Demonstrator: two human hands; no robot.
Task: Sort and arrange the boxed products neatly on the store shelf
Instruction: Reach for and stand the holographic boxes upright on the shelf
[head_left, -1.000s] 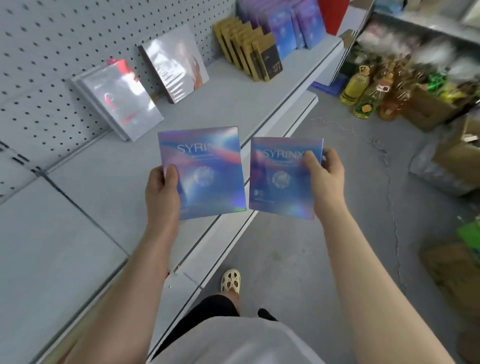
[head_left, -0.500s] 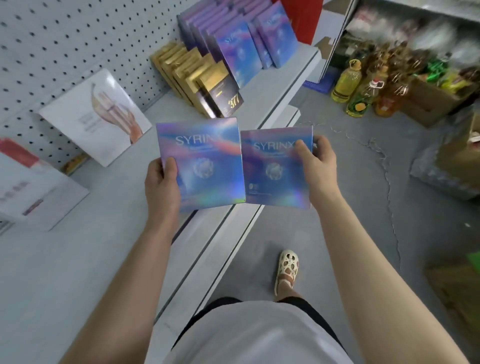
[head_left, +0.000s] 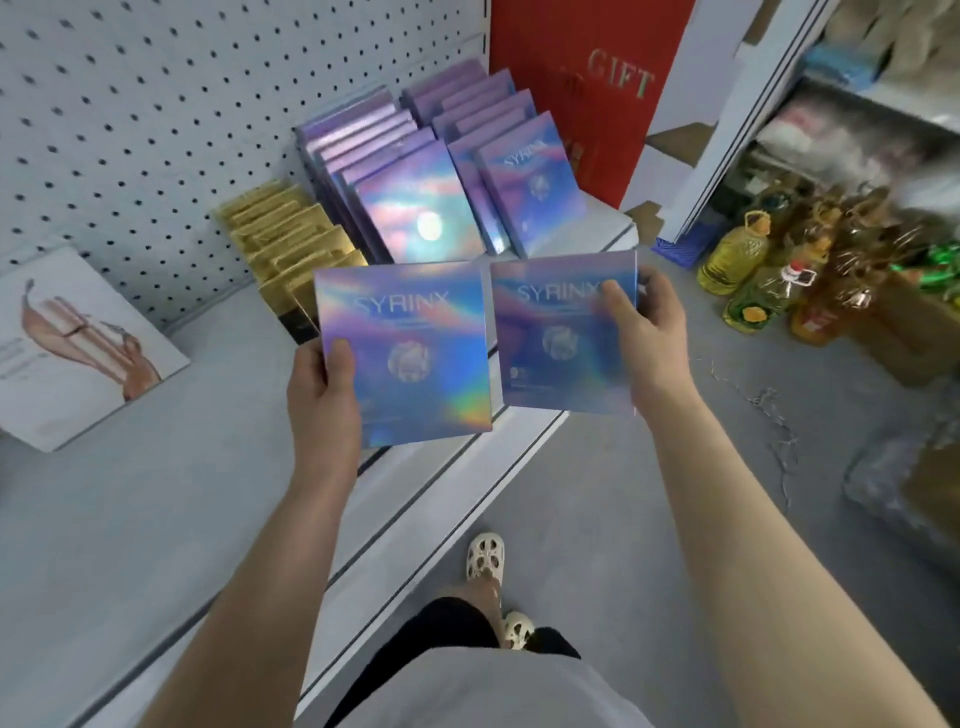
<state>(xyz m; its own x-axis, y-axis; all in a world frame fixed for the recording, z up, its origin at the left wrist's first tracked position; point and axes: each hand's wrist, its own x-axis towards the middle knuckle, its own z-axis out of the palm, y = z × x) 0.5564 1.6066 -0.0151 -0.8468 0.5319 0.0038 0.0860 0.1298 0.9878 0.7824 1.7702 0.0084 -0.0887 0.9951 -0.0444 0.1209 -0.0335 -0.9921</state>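
I hold two flat holographic "SYRINX" boxes side by side over the front edge of the grey shelf (head_left: 171, 499). My left hand (head_left: 324, 395) grips the left box (head_left: 415, 332) at its lower left corner, thumb on the front. My right hand (head_left: 647, 332) grips the right box (head_left: 550, 358) at its right edge. Just behind them on the shelf stand two rows of matching SYRINX boxes (head_left: 421, 208), leaning back against the pegboard. A row of gold boxes (head_left: 283, 239) stands to their left, partly hidden by the left box.
A white flat box (head_left: 78, 343) leans on the pegboard at far left. A red "GIFT" bag (head_left: 587, 88) stands at the shelf's right end. Oil bottles (head_left: 737, 254) and cardboard cartons (head_left: 914, 332) crowd the floor at right. My feet (head_left: 485, 561) are on the grey floor.
I have walked to the right along the shelf with both boxes; the rows of SYRINX and gold boxes are much nearer, and the silver package has left view. Both grips are unchanged.
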